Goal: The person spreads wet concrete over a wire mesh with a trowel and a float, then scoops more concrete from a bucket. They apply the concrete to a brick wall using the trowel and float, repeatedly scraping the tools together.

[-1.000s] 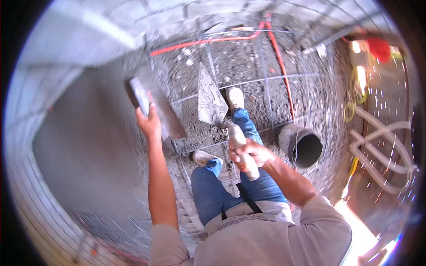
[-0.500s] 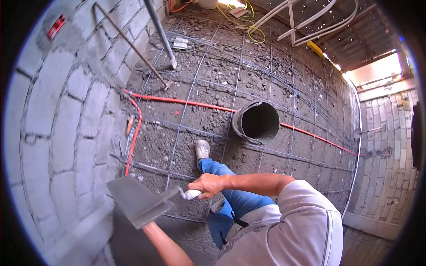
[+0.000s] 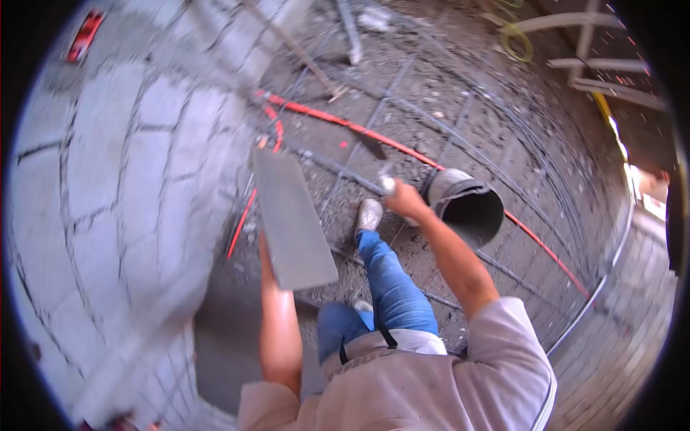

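My right hand point(image 3: 407, 200) is closed around the pale handle of a trowel point(image 3: 373, 146), whose dark blade points up and left over the rebar grid. Just right of that hand stands a bucket point(image 3: 451, 183) with a dark interior, tilted in this view. My left forearm point(image 3: 279, 337) runs under a grey rectangular plasterer's hawk point(image 3: 293, 219), which hides most of the left hand. The hawk's face looks bare and is held near the block wall.
A concrete block wall point(image 3: 100, 172) rises on the left, with a red level-like tool point(image 3: 85, 34) on it. An orange conduit point(image 3: 330, 113) crosses the rebar mesh point(image 3: 420, 104) on the gravelly ground. A wooden-handled tool point(image 3: 291, 44) leans at the back.
The trowel has come away from the hawk and moved right, close to the bucket. The hawk has swung right and turned lengthwise. The camera view has also shifted.
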Demonstrator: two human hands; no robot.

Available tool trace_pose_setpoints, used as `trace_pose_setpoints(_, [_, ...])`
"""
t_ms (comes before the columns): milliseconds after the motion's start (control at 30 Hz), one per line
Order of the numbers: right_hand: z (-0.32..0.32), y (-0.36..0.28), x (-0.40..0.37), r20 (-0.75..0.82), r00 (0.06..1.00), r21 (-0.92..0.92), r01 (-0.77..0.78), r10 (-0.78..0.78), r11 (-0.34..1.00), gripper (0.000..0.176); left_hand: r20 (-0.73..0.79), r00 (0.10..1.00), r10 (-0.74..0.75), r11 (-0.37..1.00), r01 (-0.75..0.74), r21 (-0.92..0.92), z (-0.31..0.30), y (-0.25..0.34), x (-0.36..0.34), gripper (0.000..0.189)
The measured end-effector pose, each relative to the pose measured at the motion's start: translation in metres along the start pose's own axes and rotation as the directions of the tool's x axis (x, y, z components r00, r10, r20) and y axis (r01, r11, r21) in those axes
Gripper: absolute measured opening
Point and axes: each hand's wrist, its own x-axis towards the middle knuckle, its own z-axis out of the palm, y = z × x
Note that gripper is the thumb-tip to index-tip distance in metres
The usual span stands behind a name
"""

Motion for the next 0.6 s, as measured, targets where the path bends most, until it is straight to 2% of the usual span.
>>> trace_pose_setpoints(33, [-0.020,0.009,-0.013,-0.012,0.998,0.052,0.062,-0.061,0.997,0.050,-0.061,0.997,-0.042,0.999,0.040,-0.026,-0.004,0.010,0.012,0.045])
trace_pose_setpoints(100, [-0.029,0.049,-0.020,-0.014,1.000,0.051,0.028,-0.027,0.998,0.048,-0.251,0.944,-0.213,0.970,0.172,-0.174,-0.032,0.031,0.048,0.039])
trace_pose_setpoints(133, [-0.030,0.067,-0.027,-0.016,1.000,0.044,0.015,-0.014,0.999,0.044,-0.301,0.927,-0.222,0.968,0.172,-0.184,-0.057,0.044,0.055,0.039])
trace_pose_setpoints(233, [-0.023,0.114,-0.040,-0.008,0.998,0.106,-0.066,0.067,0.992,0.036,-0.442,0.889,-0.115,0.939,0.242,0.244,-0.135,0.088,0.077,0.032])
trace_pose_setpoints(267, [-0.021,0.113,-0.046,0.006,0.998,0.105,-0.066,0.065,0.992,0.036,-0.474,0.880,-0.025,0.851,0.267,0.453,-0.146,0.099,0.082,0.035])
trace_pose_setpoints(300, [-0.021,0.111,-0.051,0.044,0.991,0.177,-0.133,0.127,0.975,0.033,-0.483,0.873,0.067,0.715,0.296,0.634,-0.157,0.109,0.086,0.038])
trace_pose_setpoints(333, [-0.019,0.107,-0.055,0.089,0.978,0.242,-0.203,0.186,0.949,0.032,-0.497,0.866,0.062,0.713,0.310,0.629,-0.167,0.113,0.090,0.038])
trace_pose_setpoints(400, [0.003,0.115,-0.054,0.099,0.982,0.268,-0.182,0.161,0.946,0.031,-0.488,0.866,0.111,0.306,0.437,0.846,-0.193,0.117,0.103,0.046])
trace_pose_setpoints(433, [0.014,0.119,-0.050,0.090,0.986,0.298,-0.158,0.137,0.941,0.031,-0.498,0.860,0.108,0.306,0.448,0.840,-0.218,0.112,0.112,0.046])
trace_pose_setpoints(467, [0.023,0.111,-0.048,0.144,0.972,0.366,-0.225,0.184,0.903,0.031,-0.322,0.914,0.247,-0.064,0.347,0.936,-0.257,0.096,0.124,0.047])
trace_pose_setpoints(500, [0.029,0.097,-0.043,0.153,0.970,0.364,-0.234,0.190,0.901,0.031,-0.097,0.950,0.296,-0.438,0.226,0.870,-0.270,0.090,0.134,0.049])
trace_pose_setpoints(533, [0.033,0.085,-0.041,0.162,0.962,0.278,-0.258,0.219,0.926,0.035,-0.105,0.954,0.282,-0.441,0.226,0.869,-0.282,0.086,0.144,0.049])
trace_pose_setpoints(567, [0.036,0.075,-0.036,0.166,0.954,0.189,-0.279,0.249,0.942,0.040,-0.290,0.945,0.152,-0.410,0.327,0.851,-0.271,0.088,0.158,0.047])
trace_pose_setpoints(600, [0.050,0.080,-0.033,0.088,0.986,0.133,-0.156,0.145,0.979,0.042,-0.456,0.890,0.013,-0.396,0.424,0.815,-0.262,0.085,0.175,0.046])
